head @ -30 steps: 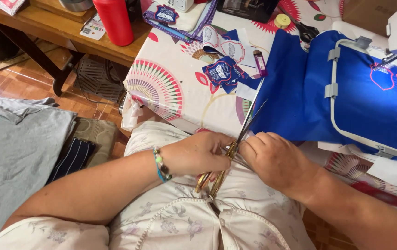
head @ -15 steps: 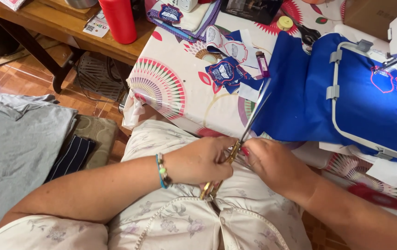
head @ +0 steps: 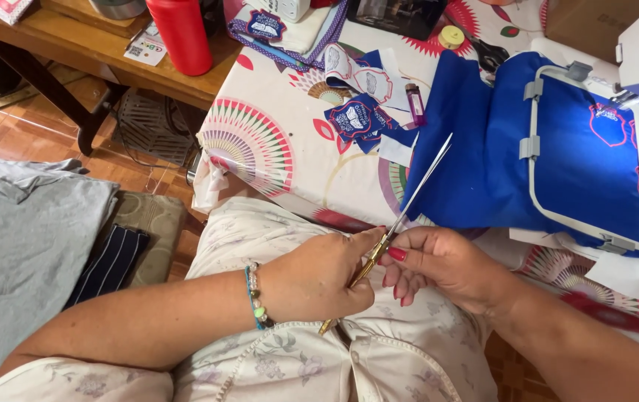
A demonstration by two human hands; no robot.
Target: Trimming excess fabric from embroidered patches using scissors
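Head view is showing the scissors [head: 401,216] sitting at centre frame over the lap, gold handles low, blades angling up toward one o'clock. Left hand [head: 319,279] is closing its fingers around the handles; right hand [head: 438,260] is pinching at the pivot. Blue fabric [head: 475,156] in a hoop is lying on the tabletop [head: 275,141] at two o'clock.

Scissors [head: 401,216] raised, blades now over blue fabric [head: 475,164] (tips shut); hands shifted right.

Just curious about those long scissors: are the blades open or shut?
Shut: the scissors show one thin closed blade line, pointing up over the blue fabric.
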